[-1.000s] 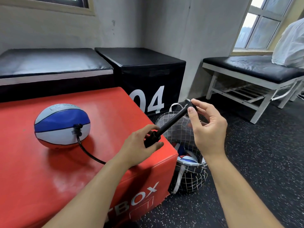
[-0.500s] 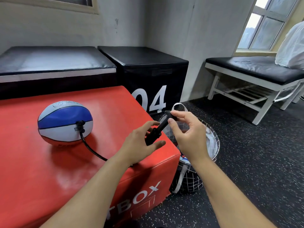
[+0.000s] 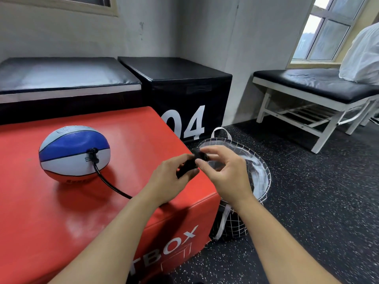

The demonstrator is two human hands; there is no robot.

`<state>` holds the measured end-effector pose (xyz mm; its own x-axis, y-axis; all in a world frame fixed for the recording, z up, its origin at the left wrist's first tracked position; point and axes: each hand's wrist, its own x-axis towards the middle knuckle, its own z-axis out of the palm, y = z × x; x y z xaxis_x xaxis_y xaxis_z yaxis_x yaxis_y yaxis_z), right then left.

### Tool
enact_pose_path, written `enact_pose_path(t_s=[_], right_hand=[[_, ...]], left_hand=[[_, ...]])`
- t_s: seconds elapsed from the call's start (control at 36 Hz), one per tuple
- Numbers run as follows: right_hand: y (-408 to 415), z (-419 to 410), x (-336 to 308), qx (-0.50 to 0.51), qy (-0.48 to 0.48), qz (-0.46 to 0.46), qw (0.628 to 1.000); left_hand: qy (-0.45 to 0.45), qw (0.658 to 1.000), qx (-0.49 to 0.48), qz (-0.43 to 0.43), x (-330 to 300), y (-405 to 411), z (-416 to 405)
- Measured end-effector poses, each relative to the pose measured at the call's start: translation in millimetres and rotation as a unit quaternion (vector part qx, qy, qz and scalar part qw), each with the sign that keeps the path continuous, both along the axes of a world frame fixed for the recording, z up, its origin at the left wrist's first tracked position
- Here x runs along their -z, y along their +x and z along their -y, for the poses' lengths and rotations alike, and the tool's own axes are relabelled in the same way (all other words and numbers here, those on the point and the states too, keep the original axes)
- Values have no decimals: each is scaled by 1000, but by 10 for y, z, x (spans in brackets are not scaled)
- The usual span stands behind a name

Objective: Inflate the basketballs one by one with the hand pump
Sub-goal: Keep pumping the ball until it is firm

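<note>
Basketball (image 3: 74, 153): blue, white and orange, dented and soft-looking; sits on red box (image 3: 61, 212), hose (image 3: 108, 184) plugged into valve.
Head view, change: pump (image 3: 189, 163) handle now pushed fully in, from extended a second ago; right hand (image 3: 223, 171) closed up to left.
Left hand (image 3: 167, 181): wrapped round pump barrel.
Right hand: pinching handle end.
Meaning: one stroke delivered; more needed, judging by dent.
Basket (image 3: 256, 175): on floor beside box.

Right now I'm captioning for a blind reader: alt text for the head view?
Two bare hands work a small black hand pump over a red padded box; its black hose runs to a soft blue, white and orange basketball.
</note>
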<state>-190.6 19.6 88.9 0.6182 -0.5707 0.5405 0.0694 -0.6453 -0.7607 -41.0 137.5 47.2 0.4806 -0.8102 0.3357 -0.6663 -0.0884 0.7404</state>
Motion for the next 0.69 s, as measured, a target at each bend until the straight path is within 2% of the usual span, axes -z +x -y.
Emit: enact_pose_path(t_s=[0.28, 0.69], right_hand=[[-329, 322, -355, 94, 76, 173, 977], [-167, 151, -256, 69, 23, 114, 991]], left_hand=[[25, 999, 3, 21, -57, -104, 4], [17, 1000, -8, 3, -83, -13, -102]])
